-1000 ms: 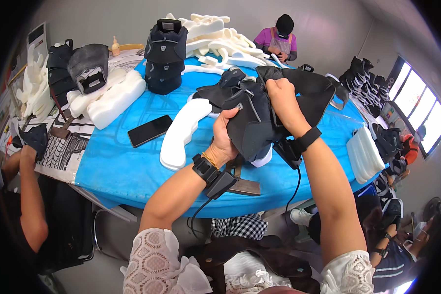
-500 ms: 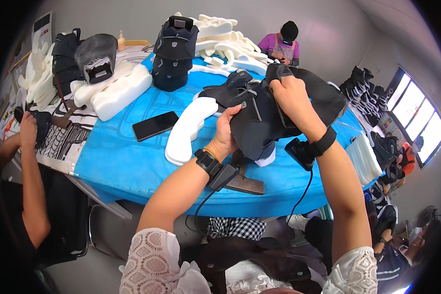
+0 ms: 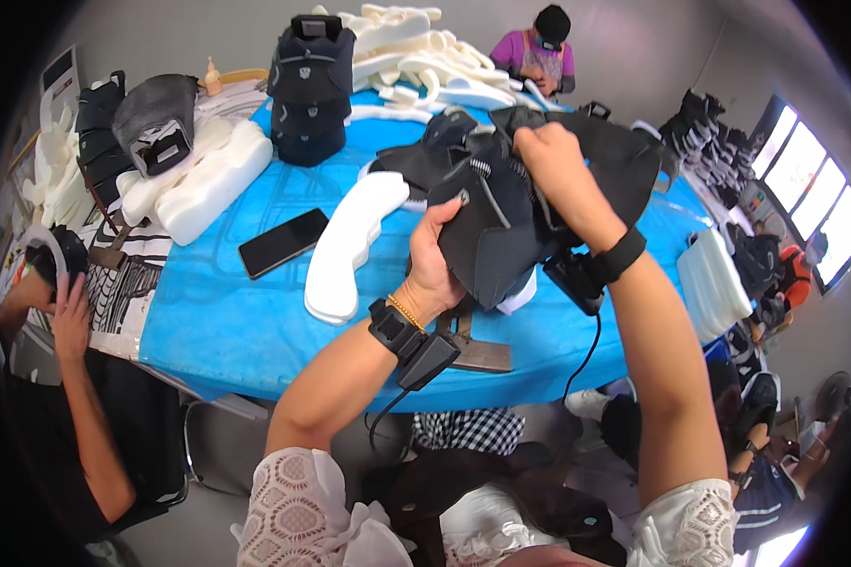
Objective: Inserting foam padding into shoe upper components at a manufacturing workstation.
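Observation:
My left hand (image 3: 433, 260) is closed on the lower left edge of a black padded fabric cover (image 3: 487, 231), with the thumb on its face. My right hand (image 3: 560, 168) grips the upper rim of the same cover in a fist, its fingertips hidden by the fabric. A bit of white foam (image 3: 520, 295) shows beneath the cover. Just left of my left hand, a curved white foam pad (image 3: 350, 250) lies on the blue tabletop (image 3: 255, 335). Below the cover, a metal tool with a flat plate (image 3: 482, 355) rests near the table edge. More black covers (image 3: 421, 156) lie behind.
A black phone (image 3: 284, 244) lies left of the foam pad. Stacked black covers (image 3: 310, 104) stand behind it, beside a heap of white foam pieces (image 3: 411, 52). White foam sheets (image 3: 714, 283) stand at the right. A co-worker's hands (image 3: 69, 307) handle foam at far left; another person (image 3: 539, 57) is behind.
The view has shifted slightly. Both my hands keep hold of the black cover, which has turned a little. At left, the co-worker's hands have moved around a curved foam piece and a black cover.

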Demonstrator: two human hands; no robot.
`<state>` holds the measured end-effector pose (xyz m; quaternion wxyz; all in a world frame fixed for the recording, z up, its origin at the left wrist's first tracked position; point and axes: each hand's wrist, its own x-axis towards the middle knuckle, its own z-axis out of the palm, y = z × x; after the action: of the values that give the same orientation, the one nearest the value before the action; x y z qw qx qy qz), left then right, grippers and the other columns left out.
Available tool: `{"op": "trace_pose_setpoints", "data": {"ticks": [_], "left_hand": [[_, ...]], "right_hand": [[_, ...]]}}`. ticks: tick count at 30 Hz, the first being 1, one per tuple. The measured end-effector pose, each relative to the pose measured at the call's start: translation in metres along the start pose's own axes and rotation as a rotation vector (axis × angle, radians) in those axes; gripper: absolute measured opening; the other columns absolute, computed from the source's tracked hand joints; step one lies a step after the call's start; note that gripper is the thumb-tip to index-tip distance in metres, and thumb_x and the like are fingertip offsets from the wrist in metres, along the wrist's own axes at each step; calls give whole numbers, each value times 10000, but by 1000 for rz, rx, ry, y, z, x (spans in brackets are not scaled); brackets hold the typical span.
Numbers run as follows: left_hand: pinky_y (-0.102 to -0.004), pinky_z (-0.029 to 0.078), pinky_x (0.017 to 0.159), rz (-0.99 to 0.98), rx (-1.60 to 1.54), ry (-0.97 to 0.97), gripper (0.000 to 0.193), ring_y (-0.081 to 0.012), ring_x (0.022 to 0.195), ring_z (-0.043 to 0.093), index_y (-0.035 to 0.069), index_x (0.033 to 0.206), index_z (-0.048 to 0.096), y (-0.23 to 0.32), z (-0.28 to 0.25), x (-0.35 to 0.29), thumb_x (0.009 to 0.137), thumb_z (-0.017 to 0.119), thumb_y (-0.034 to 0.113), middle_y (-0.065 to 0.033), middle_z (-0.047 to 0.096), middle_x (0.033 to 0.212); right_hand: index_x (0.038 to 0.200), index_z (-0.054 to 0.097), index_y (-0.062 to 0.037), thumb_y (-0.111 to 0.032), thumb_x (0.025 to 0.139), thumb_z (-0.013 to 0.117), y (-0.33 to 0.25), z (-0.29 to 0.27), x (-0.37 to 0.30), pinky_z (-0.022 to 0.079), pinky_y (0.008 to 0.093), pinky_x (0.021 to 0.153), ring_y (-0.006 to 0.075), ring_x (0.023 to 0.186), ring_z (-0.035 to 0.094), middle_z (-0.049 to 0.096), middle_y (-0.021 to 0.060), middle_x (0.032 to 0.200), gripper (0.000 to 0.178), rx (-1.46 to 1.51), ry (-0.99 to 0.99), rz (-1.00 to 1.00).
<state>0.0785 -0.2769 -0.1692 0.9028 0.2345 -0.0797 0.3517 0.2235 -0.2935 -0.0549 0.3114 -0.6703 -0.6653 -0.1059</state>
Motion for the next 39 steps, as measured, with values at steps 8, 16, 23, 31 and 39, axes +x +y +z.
{"op": "trace_pose_setpoints", "data": {"ticks": [8, 16, 23, 31, 39], "left_hand": [[-368, 533, 868, 9, 20, 16, 425, -258, 950, 662, 18, 1170, 573, -1, 4, 1, 898, 443, 317, -146, 656, 1086], [-379, 522, 890, 20, 49, -8, 436, -264, 973, 653, 23, 1193, 561, -1, 3, -5, 896, 441, 319, -145, 647, 1110], [-389, 514, 901, 9, 47, -93, 447, -271, 988, 647, 21, 1193, 570, 3, -14, 8, 914, 462, 353, -138, 655, 1098], [-404, 498, 930, 123, 157, -133, 513, -297, 1059, 613, 13, 1261, 526, 13, -12, 7, 944, 435, 406, -154, 611, 1192], [-392, 508, 921, 86, 233, -126, 571, -293, 1071, 613, 13, 1286, 498, 8, -8, 5, 958, 398, 470, -164, 609, 1194]], "right_hand": [[761, 482, 103, -241, 816, 499, -8, 1, -11, 391, 343, 589, 188, 579, 439, 476, 169, 599, 349, 347, 111, 166], [761, 536, 109, -275, 808, 508, -12, 0, -15, 446, 384, 609, 267, 560, 532, 554, 249, 621, 388, 340, 150, 158], [792, 594, 38, -216, 828, 513, 4, 2, -13, 472, 460, 644, 399, 708, 608, 608, 219, 711, 269, -102, 334, -246], [1074, 604, -77, -559, 899, 503, -15, -52, -2, 373, 324, 896, 177, 973, 525, 599, 63, 999, 523, 401, -96, 197], [987, 681, -102, -468, 871, 467, -32, -95, 6, 485, 465, 786, 377, 915, 629, 675, 178, 932, 440, -113, 137, 6]]}}
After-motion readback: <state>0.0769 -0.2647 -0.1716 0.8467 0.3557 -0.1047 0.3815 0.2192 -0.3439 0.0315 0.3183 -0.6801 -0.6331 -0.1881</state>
